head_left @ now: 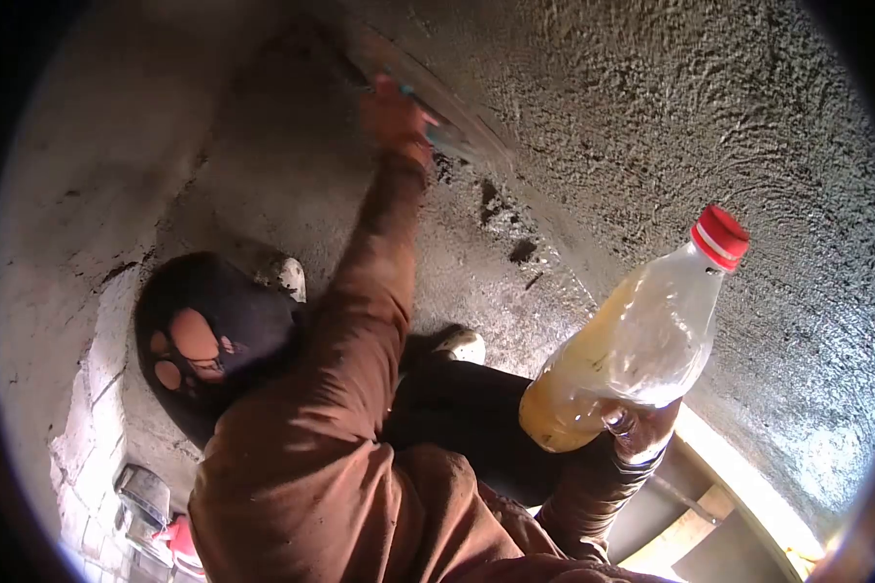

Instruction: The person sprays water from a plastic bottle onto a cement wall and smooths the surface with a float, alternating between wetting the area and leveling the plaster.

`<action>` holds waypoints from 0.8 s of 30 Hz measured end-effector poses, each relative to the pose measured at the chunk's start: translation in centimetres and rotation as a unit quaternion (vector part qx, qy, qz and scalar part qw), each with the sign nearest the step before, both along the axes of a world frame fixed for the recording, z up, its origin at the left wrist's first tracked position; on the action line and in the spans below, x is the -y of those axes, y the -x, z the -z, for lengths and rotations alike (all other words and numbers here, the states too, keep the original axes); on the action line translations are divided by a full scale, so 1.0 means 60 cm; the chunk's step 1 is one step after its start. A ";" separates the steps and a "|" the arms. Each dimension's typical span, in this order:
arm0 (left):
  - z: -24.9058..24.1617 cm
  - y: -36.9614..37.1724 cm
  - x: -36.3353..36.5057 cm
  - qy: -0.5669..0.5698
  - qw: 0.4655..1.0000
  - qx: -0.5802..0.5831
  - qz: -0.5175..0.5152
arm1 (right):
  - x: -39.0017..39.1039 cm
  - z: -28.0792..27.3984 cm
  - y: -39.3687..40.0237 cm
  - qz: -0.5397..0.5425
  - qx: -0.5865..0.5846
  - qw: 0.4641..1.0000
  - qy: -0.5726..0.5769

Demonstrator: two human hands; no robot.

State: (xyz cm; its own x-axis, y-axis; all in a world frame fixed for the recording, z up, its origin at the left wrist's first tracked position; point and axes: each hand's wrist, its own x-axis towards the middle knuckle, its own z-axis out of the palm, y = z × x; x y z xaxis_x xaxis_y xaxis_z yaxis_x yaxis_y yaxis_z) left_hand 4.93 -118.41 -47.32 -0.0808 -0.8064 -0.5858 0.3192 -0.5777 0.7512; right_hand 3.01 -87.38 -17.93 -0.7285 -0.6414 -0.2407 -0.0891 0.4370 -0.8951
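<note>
A clear plastic bottle (641, 340) with a red cap and some yellowish liquid at its bottom is tilted at the right. My right hand (641, 428) is wrapped round its lower part. At the top centre my left hand (399, 121), blurred by motion, is closed on a tool with a bluish-green handle, whose long flat blade lies along the foot of the wet plastered wall (709, 117). Most of the tool's shape is smeared.
Bits of wet mortar (501, 209) lie on the rough floor (437, 253) beside the wall. My shoes and bent knees, one in torn dark trousers (224, 330), are below. A dark container (144, 496) stands lower left, near a red object (180, 544). Wooden boards (685, 530) show lower right.
</note>
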 end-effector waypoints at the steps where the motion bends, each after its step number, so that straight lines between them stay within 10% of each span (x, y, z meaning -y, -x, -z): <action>1: -0.006 0.014 -0.039 0.050 0.998 -0.033 -0.012 | -0.002 0.002 0.002 0.003 0.002 1.000 -0.004; 8: -0.183 0.015 -0.095 0.114 0.991 -0.067 0.018 | 0.025 0.018 0.032 -0.032 0.013 0.998 -0.056; 12: -0.124 -0.030 0.067 0.517 0.780 -0.349 0.038 | -0.006 0.037 0.032 -0.045 -0.073 0.996 0.031; 15: -0.085 -0.028 0.064 0.197 0.976 -0.089 0.016 | -0.009 0.017 0.026 -0.027 -0.096 0.994 0.034; 19: 0.006 0.043 -0.110 0.151 0.988 -0.014 -0.002 | 0.022 0.001 0.001 -0.022 -0.109 0.992 0.065; 22: -0.041 0.058 -0.279 -0.039 0.979 -0.145 0.137 | 0.007 0.014 0.000 0.030 -0.109 0.988 0.105; 24: -0.112 0.074 -0.325 0.024 0.982 -0.159 0.101 | -0.002 0.012 0.007 0.030 -0.112 0.992 0.040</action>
State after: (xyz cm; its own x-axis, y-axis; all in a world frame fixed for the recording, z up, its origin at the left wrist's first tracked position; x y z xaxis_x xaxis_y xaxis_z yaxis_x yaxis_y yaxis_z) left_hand 0.51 -98.89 -40.57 -0.4144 -0.7816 -0.4662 0.4258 -0.6192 0.6597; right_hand 2.59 -87.24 -18.62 -0.7951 -0.6062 -0.0186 -0.2655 0.3754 -0.8880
